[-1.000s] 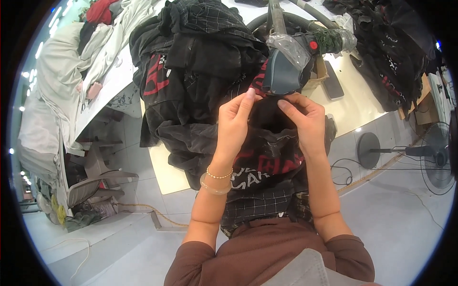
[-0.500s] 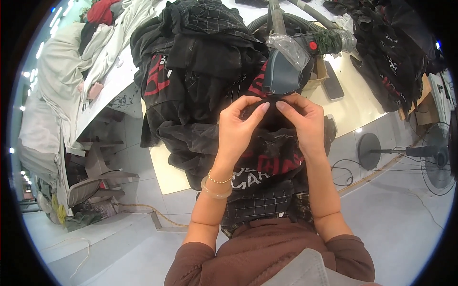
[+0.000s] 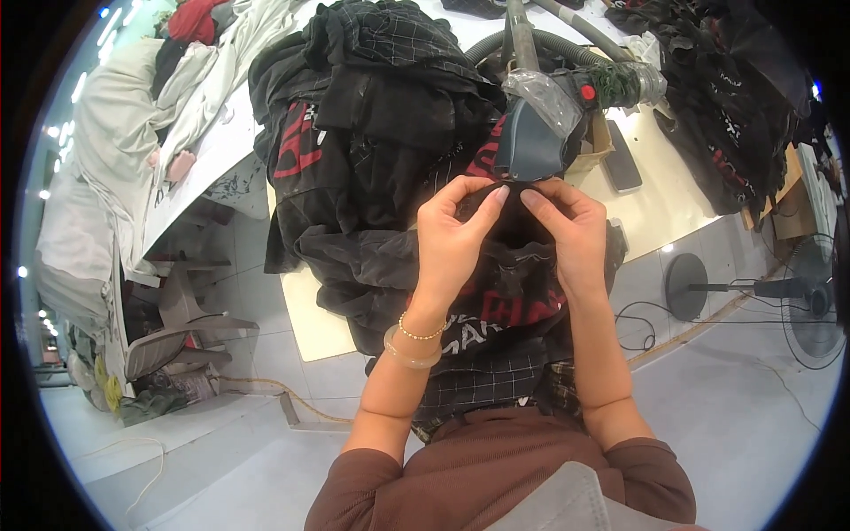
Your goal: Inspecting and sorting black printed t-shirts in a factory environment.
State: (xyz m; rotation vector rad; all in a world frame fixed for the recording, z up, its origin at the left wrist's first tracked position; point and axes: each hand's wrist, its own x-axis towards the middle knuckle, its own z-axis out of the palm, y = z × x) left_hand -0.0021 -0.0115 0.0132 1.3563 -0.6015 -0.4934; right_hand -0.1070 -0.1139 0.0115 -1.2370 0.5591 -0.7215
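Between both hands I pinch the edge of a black garment point(image 3: 516, 285) with red and white print, whose cloth drapes down toward my lap. My left hand point(image 3: 453, 232) has thumb and fingertips closed on the cloth, with a beaded bracelet and a pale bangle at its wrist. Close beside it, my right hand point(image 3: 577, 232) grips the same edge, thumb on top. Both sets of fingertips sit right at the lower end of a blue-grey machine head point(image 3: 529, 142), which partly hides the held edge.
A heap of black garments point(image 3: 372, 115) lies on the table point(image 3: 305, 323) at left, more dark clothes point(image 3: 722, 106) at right. Behind the machine runs a grey hose point(image 3: 575, 49). A phone point(image 3: 622, 164) lies by a small box point(image 3: 591, 155). A fan point(image 3: 806, 292) is at far right.
The view has shifted slightly, so most things sit a little further right. Both hands keep their pinch on the garment edge under the machine head, with hardly any other movement.
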